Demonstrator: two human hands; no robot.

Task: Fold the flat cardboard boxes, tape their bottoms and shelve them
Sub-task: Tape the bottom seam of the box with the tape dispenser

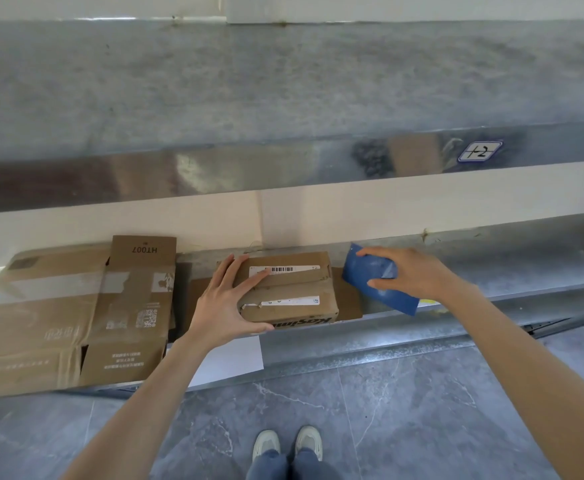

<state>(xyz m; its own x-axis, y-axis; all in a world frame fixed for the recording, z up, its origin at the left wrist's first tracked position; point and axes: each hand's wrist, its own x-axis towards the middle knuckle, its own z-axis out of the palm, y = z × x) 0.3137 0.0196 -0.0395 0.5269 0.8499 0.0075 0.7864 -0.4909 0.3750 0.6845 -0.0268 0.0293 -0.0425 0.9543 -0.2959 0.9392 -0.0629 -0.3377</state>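
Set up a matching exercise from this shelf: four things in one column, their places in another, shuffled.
Things:
1. folded box
2. flat cardboard
3. blue sheet
4. white label

Places:
a. on the upper shelf's front edge
b. pinched in the right hand
c. lying at the lower shelf's left end
d. under the left hand's spread fingers

Pairs: 1-d, 2-c, 3-b, 4-a.

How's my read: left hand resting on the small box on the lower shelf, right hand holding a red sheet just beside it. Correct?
One slip: the sheet in the right hand is blue, not red, as the head view shows. The rest stands: the left hand rests on the small box on the lower shelf, with the sheet just beside it.
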